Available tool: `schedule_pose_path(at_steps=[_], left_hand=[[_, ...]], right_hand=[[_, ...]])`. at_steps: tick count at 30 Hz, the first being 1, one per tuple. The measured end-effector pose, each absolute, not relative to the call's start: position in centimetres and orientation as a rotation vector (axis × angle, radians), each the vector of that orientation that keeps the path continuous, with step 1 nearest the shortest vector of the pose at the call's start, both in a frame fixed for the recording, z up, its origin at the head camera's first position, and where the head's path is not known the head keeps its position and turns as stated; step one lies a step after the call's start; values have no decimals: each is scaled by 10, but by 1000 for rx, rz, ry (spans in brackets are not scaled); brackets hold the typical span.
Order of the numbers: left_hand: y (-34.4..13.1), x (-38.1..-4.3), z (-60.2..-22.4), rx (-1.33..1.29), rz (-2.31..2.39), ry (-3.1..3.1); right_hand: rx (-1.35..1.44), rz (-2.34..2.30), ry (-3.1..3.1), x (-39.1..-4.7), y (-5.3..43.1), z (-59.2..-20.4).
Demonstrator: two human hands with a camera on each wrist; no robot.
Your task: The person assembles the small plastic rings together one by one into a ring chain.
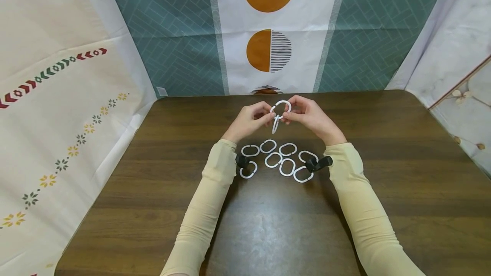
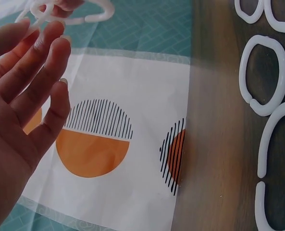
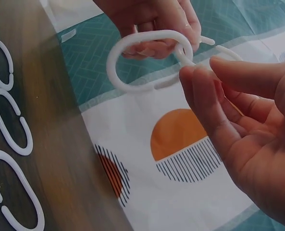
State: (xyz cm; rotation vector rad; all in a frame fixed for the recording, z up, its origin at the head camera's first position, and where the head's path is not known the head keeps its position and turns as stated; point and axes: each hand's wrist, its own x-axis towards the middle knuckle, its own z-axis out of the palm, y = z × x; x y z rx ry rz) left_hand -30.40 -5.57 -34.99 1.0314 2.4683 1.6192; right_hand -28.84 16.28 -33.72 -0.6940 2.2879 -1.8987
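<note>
Above the far part of the table, both hands hold two joined white plastic C-shaped links. My left hand (image 1: 247, 118) pinches the upper link (image 1: 283, 101) on its left side, close to where the two join. On the other side, my right hand (image 1: 312, 118) pinches that link between thumb and fingers. The lower link (image 3: 114, 57) hangs looped through the upper one. In the left wrist view, fingers partly cover the joined links. Whether the upper link's gap lies under a fingertip, I cannot tell.
Several loose white links (image 1: 280, 167) lie in a cluster on the brown wooden table (image 1: 153, 208), between the forearms. A black wrist camera (image 1: 319, 164) hides part of one link. Patterned fabric (image 1: 184, 33) hangs behind the table's far edge.
</note>
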Motion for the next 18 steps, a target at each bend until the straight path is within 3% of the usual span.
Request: schedule_pose_path(at_steps=[18], left_hand=[[-59,-303,-348,1009,1661,2494]], right_hand=[[-719,-1476,2469,-293,172,-344]])
